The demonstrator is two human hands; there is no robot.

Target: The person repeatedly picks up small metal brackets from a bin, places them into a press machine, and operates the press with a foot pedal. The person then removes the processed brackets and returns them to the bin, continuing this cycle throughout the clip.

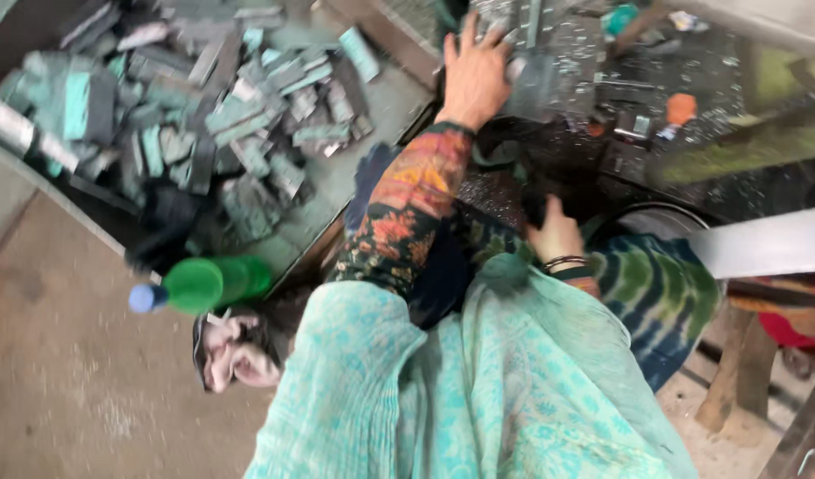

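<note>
The view is tilted and blurred. My left hand [474,75] reaches out in a patterned orange and black sleeve, fingers spread, resting on the dark, speckled machine bed [691,62] beside a grey metal piece [533,87]. My right hand [556,235], with bangles at the wrist, sits lower, close to my lap. Its fingers curl around or behind a dark object [536,206] that I cannot make out. Turquoise cloth [478,390] covers my knees at the bottom.
A tray [372,133] at the upper left holds a heap of several grey-green flat metal pieces [203,115]. A green bottle [214,284] with a blue cap lies below it, above my sandalled foot [234,355]. An orange item [681,108] sits on the machine. Wooden legs [736,372] stand at right.
</note>
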